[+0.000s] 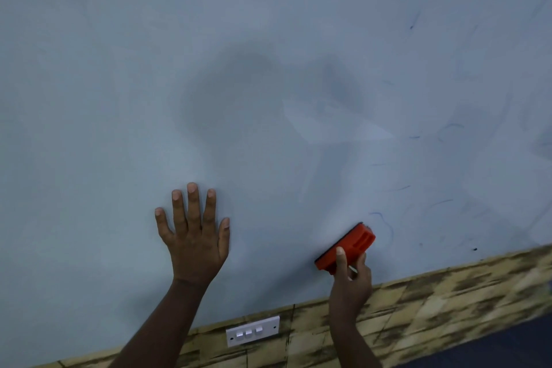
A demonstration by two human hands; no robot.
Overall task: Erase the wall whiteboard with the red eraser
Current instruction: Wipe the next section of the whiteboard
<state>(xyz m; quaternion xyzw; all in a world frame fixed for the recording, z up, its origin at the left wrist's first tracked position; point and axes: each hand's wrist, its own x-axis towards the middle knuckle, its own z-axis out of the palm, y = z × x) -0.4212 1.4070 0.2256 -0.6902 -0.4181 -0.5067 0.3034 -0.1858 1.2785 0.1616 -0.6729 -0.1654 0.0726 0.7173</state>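
The large pale grey-blue glossy wall whiteboard (pixel 268 69) fills most of the view. The left hand (pixel 195 236) lies flat on it, fingers straight and spread, palm against the surface. The right hand (pixel 351 278) grips the red plastic block eraser with the dark felt pad (pixel 348 246) between thumb and fingers, and the pad side touches the board near its lower edge. The two hands are well apart. Thin blue marker traces (pixel 385 224) remain just to the right of the eraser (only loose curves, no word can be read there). Below the board there is a beige brick-patterned wall (pixel 433 308) with a white three-switch plate (pixel 253 331); no label is readable on it.
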